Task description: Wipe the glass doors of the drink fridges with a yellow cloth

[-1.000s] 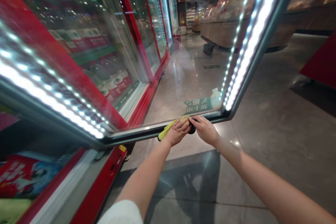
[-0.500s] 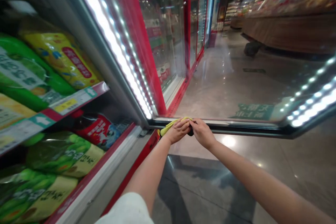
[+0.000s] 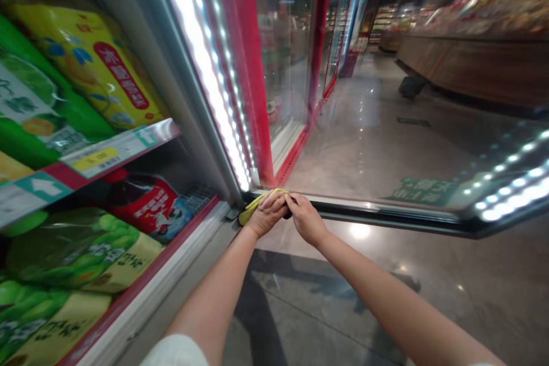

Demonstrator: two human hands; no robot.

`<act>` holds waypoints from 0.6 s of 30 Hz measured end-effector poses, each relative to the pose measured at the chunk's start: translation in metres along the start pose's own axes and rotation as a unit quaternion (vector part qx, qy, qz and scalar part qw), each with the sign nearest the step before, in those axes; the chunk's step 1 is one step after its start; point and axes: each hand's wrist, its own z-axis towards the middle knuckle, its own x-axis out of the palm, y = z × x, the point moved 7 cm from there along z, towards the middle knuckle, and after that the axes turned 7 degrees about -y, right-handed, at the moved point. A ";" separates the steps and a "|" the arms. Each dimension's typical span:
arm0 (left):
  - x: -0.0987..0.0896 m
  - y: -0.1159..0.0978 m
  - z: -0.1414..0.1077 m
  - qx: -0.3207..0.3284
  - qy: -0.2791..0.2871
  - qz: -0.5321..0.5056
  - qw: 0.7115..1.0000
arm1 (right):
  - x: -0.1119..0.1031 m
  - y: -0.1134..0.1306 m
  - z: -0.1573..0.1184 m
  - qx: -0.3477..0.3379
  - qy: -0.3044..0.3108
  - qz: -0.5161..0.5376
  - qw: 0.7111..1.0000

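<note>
An open glass cooler door stands in front of me, its black lower frame (image 3: pixel 386 218) running across the view. My left hand (image 3: pixel 266 216) is closed over a yellow cloth (image 3: pixel 246 215), pressed against that frame near the hinge end. Right beside it, the fingers of my right hand (image 3: pixel 307 222) are pinched together at the frame's edge. A small dark piece shows between the two hands, too blurred to name. What the right fingertips hold is hidden.
Left of me, cooler shelves (image 3: pixel 115 157) hold green and yellow drink packs and a dark bottle with a red label (image 3: pixel 148 206). Bright LED strips (image 3: pixel 206 68) line the door's sides. Beyond the glass are a red-framed cooler (image 3: pixel 261 97) and a wooden display stand (image 3: pixel 472 66).
Both hands, with the cloth, appear farther left in view, still at the door's lower frame. The camera has shifted slightly; the hands' grip looks much the same.
</note>
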 end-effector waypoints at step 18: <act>0.032 -0.138 0.125 0.101 -0.069 -0.027 0.992 | -0.132 -0.108 -0.083 0.030 -0.079 -0.001 0.996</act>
